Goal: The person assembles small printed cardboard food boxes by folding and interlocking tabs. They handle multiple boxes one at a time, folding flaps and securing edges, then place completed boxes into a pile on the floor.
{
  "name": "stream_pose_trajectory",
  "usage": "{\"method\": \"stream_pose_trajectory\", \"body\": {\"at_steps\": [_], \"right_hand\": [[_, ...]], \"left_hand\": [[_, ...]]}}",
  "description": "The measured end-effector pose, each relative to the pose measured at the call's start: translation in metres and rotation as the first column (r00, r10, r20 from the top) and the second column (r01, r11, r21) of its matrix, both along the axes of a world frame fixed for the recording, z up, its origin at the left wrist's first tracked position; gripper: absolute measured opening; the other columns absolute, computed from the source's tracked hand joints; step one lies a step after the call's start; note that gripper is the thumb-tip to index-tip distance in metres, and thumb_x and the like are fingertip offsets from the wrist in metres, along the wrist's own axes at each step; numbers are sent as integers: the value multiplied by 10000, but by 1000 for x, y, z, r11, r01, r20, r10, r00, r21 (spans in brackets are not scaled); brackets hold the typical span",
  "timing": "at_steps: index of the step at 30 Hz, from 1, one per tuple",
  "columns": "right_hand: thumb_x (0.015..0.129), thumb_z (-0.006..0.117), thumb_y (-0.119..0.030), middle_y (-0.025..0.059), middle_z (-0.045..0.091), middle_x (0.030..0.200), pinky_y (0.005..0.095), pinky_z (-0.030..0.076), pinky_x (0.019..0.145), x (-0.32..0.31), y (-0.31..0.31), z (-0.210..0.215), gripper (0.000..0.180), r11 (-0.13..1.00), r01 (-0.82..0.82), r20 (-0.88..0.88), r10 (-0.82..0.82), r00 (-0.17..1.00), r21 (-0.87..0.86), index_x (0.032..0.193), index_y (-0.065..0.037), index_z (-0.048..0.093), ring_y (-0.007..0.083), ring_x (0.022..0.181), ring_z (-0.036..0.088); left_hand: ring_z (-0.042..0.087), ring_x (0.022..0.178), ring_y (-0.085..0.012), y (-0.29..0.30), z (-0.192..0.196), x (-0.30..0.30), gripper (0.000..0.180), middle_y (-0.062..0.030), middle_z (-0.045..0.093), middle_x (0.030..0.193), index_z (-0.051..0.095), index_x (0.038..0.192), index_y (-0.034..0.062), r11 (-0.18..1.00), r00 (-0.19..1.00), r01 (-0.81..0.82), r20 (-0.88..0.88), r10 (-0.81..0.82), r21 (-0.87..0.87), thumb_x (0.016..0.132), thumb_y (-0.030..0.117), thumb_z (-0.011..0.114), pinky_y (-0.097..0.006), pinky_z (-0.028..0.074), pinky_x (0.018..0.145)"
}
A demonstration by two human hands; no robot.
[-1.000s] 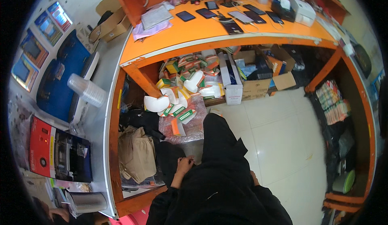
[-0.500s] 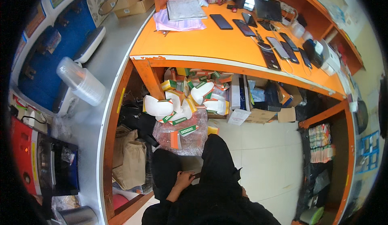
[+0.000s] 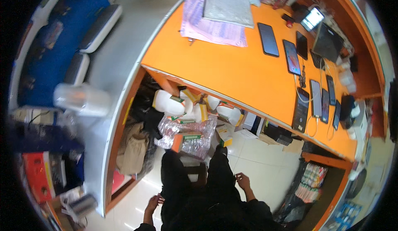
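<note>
My left hand (image 3: 155,201) hangs beside my left thigh, its fingers loosely bent and nothing visible in them. On the other side, my right hand (image 3: 243,181) is next to my right thigh, with loose, slightly parted fingers and no object seen there. Both hands are apart from the orange desk (image 3: 199,61). In front of my legs, under the desk, is a bundle in clear plastic wrap (image 3: 186,137). On and behind it lie several paper food cartons (image 3: 168,103), white inside with orange, green and yellow outsides.
Several phones (image 3: 268,40), some with cables, lie on the desk near papers (image 3: 213,23). A steel counter (image 3: 112,61) runs along the left, with stacked clear plastic cups (image 3: 85,100). Brown cloth bags (image 3: 132,150) fill the space under it. Desk edge and leg frame stand close ahead.
My left hand has moved from between my thighs out to my left side. My right hand, barely visible before, now shows beside my right leg. The view has shifted and turned.
</note>
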State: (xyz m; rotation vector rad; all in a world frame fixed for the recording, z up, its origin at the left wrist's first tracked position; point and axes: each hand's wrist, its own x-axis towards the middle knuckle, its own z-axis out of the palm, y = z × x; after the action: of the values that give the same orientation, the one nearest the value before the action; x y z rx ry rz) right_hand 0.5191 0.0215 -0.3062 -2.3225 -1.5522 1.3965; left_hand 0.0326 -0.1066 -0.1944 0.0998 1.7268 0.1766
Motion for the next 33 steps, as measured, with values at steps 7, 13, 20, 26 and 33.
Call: {"method": "stream_pose_trajectory", "body": {"at_steps": [7, 13, 20, 26, 33], "right_hand": [[817, 555, -110, 67, 648, 764, 289, 523, 578, 81, 130, 19, 151, 918, -397, -73, 394, 916, -20, 942, -83, 637, 151, 662, 631], [811, 593, -457, 117, 664, 818, 412, 495, 724, 88, 133, 24, 355, 650, -743, 138, 760, 636, -157, 897, -115, 629, 303, 811, 636], [764, 586, -176, 145, 573, 876, 419, 478, 750, 56, 26, 47, 235, 226, -974, 49, 973, 225, -9, 984, -112, 637, 330, 860, 571], [808, 552, -156, 134, 610, 920, 402, 475, 730, 61, 17, 101, 189, 569, -819, -273, 802, 531, 77, 967, -92, 631, 320, 887, 587], [857, 571, -223, 79, 626, 857, 337, 454, 788, 140, 53, 123, 217, 589, -699, -642, 360, 677, -406, 947, -27, 599, 177, 810, 588]], "left_hand": [[578, 768, -166, -89, 39, 174, 421, -45, 612, 827, 595, 947, 22, 909, 953, -258, -69, 295, 327, 884, 435, 541, -290, 453, 690], [614, 797, -273, -30, 35, 231, 383, -160, 621, 808, 606, 886, 28, 940, 945, 65, -325, 50, 334, 788, 392, 674, -357, 477, 684], [587, 890, -339, -9, -5, 304, 248, -142, 572, 935, 590, 955, 72, 587, 606, 772, -562, -563, 245, 829, 285, 582, -422, 508, 726], [580, 912, -357, -31, -24, 304, 189, -142, 594, 966, 539, 1005, 72, 747, 874, 485, -294, -388, 456, 863, 191, 496, -424, 484, 740], [561, 933, -366, -37, 47, 288, 290, -162, 586, 974, 519, 1096, 91, 857, 901, 80, 331, -281, 509, 841, 224, 559, -414, 443, 824]]}}
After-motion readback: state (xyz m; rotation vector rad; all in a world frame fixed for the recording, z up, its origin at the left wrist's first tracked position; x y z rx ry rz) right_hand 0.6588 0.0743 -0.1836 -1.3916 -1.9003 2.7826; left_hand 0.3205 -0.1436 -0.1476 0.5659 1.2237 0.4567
